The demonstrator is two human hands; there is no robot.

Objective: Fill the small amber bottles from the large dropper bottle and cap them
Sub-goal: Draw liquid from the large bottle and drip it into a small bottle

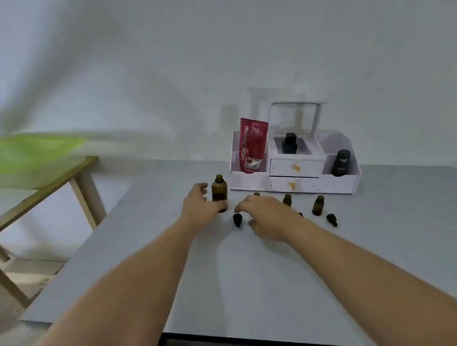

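A large amber bottle (219, 191) stands uncapped on the grey table (243, 279). My left hand (200, 205) wraps around its lower part. A black dropper cap (237, 219) lies on the table just in front of my right hand (267, 217), whose fingers are spread and hover above it, holding nothing. Three small amber bottles stand in a row behind: one (256, 194) mostly hidden by my right hand, one (287, 199) in the middle, one (318, 205) at the right. Another black cap (332, 219) lies at the right.
A white drawer organizer (293, 173) stands at the back with a red tube (252, 145), a black bottle (289, 143) and a dark bottle (341, 163). A wooden table (36, 178) with a green item (30, 149) is to the left.
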